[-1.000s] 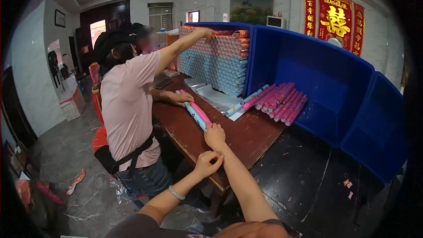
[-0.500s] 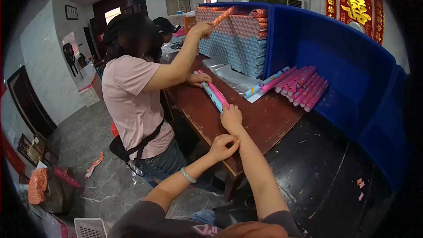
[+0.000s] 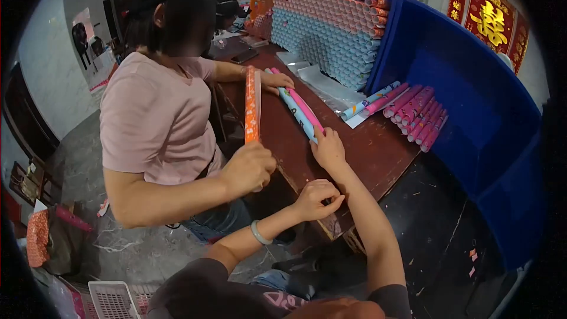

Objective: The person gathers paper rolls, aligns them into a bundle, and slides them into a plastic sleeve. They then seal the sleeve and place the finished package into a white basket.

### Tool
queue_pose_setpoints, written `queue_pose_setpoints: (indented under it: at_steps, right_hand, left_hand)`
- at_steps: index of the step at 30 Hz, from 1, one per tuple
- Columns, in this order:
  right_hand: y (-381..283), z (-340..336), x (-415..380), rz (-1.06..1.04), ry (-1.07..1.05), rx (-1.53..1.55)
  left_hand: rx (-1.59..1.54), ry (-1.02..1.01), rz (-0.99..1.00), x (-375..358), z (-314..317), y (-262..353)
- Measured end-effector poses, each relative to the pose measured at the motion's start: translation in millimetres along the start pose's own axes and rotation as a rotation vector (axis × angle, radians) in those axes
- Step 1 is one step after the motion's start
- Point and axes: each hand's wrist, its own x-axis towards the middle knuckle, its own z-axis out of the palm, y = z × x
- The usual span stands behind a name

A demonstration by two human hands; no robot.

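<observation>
My right hand is closed round the near end of a pink roll and a light blue roll lying side by side on the dark red table. A co-worker's hand rests on the far end of these rolls. My left hand, with a bracelet at the wrist, hovers by the table's near edge beside my right forearm. Its fingers are curled in, and what they hold, if anything, is hidden. The co-worker's other hand grips an upright orange roll.
Stacked orange and light blue rolls stand at the back, against a blue bin. Several pink rolls lie at the table's right. Clear plastic sheets lie behind the held rolls. A white basket is at lower left.
The co-worker's hand has brought the orange roll down from the stack to beside the table's left edge. The view has shifted. My right hand still holds the rolls' near end.
</observation>
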Motion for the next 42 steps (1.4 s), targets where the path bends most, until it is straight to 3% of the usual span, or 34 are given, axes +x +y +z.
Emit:
queue_pose_setpoints:
  at_steps: [6, 10, 13, 16, 18, 19, 21, 23, 25, 29, 31, 32, 34, 35, 36, 37, 38, 39, 40, 42]
  right_hand:
    - [-1, -3, -3, -0.003, -0.011, -0.015]
    - [-1, -3, -5, 0.034, -0.018, -0.013]
    - [-1, -4, -7, 0.046, -0.029, 0.01]
    - [-3, -8, -6, 0.085, -0.059, 0.034]
    - [-2, -6, -6, 0.078, -0.049, 0.034]
    - [-1, -3, -6, 0.076, -0.043, 0.028]
    - [3, 0, -6, 0.063, -0.04, 0.029]
    - [5, 0, -8, 0.048, -0.047, 0.026]
    - [3, -2, -8, 0.044, -0.053, 0.017]
    - [3, -8, -8, 0.043, -0.069, 0.028]
    - [3, -12, -5, 0.046, -0.158, 0.028]
    - [9, -9, -1, 0.047, -0.156, 0.025]
    - [37, 7, 8, -0.097, -0.278, 0.132]
    - [55, 15, 14, -0.273, -0.337, 0.041]
    - [40, -19, 23, 0.066, -0.509, 0.326]
    - [23, -53, 30, 0.414, -0.668, 0.609]
    - [41, -9, 27, 0.297, -0.311, 0.525]
    - [37, -13, 39, 0.348, -0.42, 0.42]
    - [32, -17, 58, 0.397, -0.526, 0.315]
    - [20, -14, 73, 0.289, -0.731, 0.064]
  left_hand:
    - [-0.073, -0.027, 0.112, -9, 10, 18]
    - [-0.212, -0.162, 0.23, -49, 14, 51]
    - [-0.078, -0.188, 0.114, -89, -9, 41]
    - [0.144, 0.087, -0.106, -118, -45, 8]
    - [0.209, 0.213, -0.407, -129, -80, -17]
    - [0.041, 0.455, -0.656, -125, -85, -24]
    - [-0.398, 0.512, -0.486, -93, -111, -43]
    - [0.586, 0.455, -0.16, -72, -138, -107]
    - [0.77, 0.19, -0.343, -36, -162, -119]
    - [0.914, 0.035, -0.245, 24, -167, -129]
    - [0.672, -0.06, -0.51, 48, -160, -127]
    - [0.628, -0.101, -0.435, 46, -161, -144]
    - [0.662, -0.194, -0.508, 62, -151, -121]
    - [0.695, -0.286, -0.582, 70, -143, -110]
    - [0.694, -0.289, -0.579, 74, -133, -109]
    - [0.562, -0.35, -0.433, 77, -121, -109]
    - [0.431, -0.408, -0.286, 78, -114, -108]
    - [0.448, -0.359, -0.24, 89, -111, -68]
    - [0.454, -0.364, -0.239, 92, -112, -86]
    - [0.736, -0.539, -0.154, 100, -108, -132]
